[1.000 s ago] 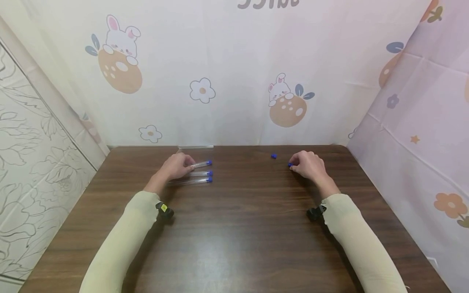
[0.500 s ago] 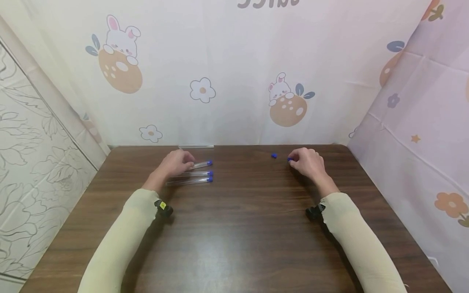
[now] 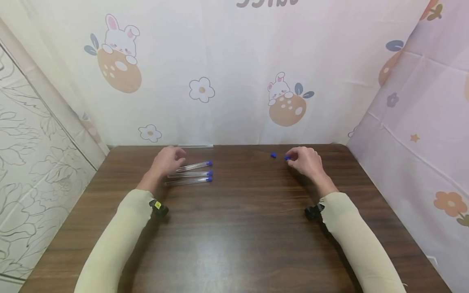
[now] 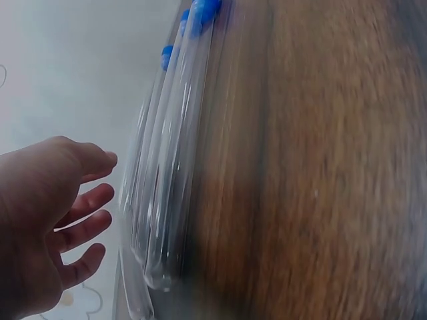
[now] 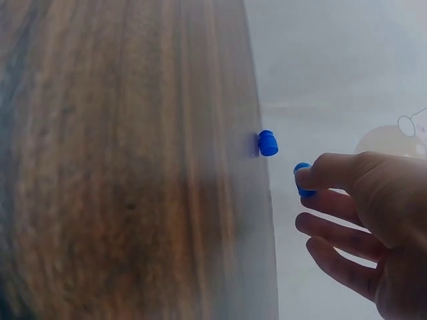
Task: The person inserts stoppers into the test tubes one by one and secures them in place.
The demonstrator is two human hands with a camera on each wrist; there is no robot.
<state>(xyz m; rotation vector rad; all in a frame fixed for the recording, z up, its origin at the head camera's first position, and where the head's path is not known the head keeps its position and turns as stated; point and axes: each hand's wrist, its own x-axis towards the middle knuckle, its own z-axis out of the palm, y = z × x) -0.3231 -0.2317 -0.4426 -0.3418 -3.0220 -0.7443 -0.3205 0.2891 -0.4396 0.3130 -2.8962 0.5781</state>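
While right hand point(image 3: 307, 162) pinches blue cap point(image 5: 303, 189), three tubes point(image 3: 190, 174) (see-through) lie capped.

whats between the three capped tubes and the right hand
In the head view, one loose blue cap lies on the table between the capped tubes and the right hand, which pinches another cap; the rest is bare wood.

caps point(image 5: 268, 143): blue | tubes point(image 4: 177, 133): clear | table point(image 3: 234, 236): brown woodgrain | backdrop point(image 3: 238, 110): white, rabbit-and-flower print
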